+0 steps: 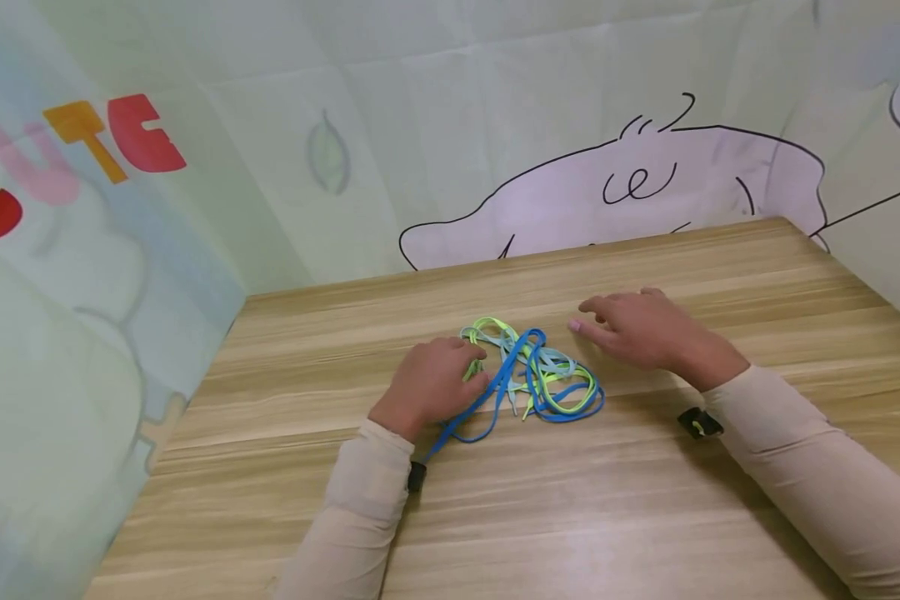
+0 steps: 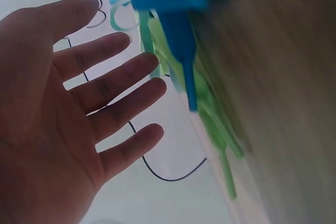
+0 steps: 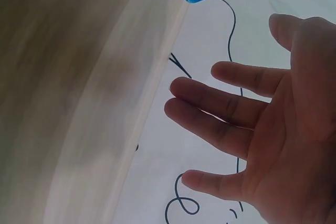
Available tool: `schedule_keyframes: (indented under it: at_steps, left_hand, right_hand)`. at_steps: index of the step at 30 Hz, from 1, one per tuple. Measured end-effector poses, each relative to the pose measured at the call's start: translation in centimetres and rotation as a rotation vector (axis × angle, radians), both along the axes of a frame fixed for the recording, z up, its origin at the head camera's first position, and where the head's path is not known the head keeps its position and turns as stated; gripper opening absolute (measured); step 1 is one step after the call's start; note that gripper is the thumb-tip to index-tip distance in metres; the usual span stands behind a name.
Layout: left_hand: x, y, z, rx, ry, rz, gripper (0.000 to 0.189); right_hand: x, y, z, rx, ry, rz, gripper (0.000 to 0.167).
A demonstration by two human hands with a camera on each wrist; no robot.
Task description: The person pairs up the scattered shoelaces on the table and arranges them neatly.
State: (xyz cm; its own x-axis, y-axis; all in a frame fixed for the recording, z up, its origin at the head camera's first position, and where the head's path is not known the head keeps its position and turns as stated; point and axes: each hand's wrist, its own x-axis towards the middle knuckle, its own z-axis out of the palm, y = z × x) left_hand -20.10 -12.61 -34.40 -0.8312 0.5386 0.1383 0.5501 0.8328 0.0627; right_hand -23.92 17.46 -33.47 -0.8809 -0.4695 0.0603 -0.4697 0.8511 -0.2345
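A loose tangle of shoelaces lies on the wooden table, with a blue shoelace (image 1: 504,375), a yellow-green shoelace (image 1: 546,392) and a pale blue shoelace (image 1: 558,363) looped over one another. At the tangle's left side is my left hand (image 1: 437,385), palm down over the edge of the laces. In the left wrist view that left hand (image 2: 79,93) has spread, relaxed fingers and an empty palm, near blue and green lace tips. My right hand (image 1: 641,332) hovers to the right of the laces, apart from them. The right wrist view shows the right hand (image 3: 252,119) with its fingers extended, holding nothing.
The wooden table (image 1: 570,517) reaches back to a printed cloth backdrop (image 1: 450,125) along its far and left sides. Black wrist-camera parts (image 1: 699,422) sit under the sleeves.
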Motion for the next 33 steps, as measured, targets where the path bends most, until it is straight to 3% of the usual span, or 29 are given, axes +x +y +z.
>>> schedule_keyframes:
  at_steps: [7, 18, 22, 28, 33]
  left_hand:
    - [0.6, 0.8, 0.0, -0.018, 0.015, -0.041, 0.025]
    - [1.1, 1.4, -0.1, -0.061, -0.046, -0.020, 0.022]
    - [1.1, 1.5, -0.1, -0.077, -0.039, -0.033, 0.014]
    - [1.2, 1.6, -0.1, -0.051, -0.037, -0.070, 0.005]
    - [1.3, 1.9, 0.3, -0.030, -0.095, -0.076, 0.012]
  right_hand:
    - [0.1, -0.3, -0.1, 0.024, 0.043, 0.042, 0.057]
    - [0.4, -0.8, -0.2, 0.032, 0.050, 0.076, 0.049]
    - [0.4, -0.8, -0.2, 0.029, 0.051, 0.081, 0.048]
    - [0.4, -0.9, -0.2, 0.025, 0.047, 0.095, 0.046]
    - [0.6, -1.0, -0.2, 0.014, 0.028, 0.100, 0.044]
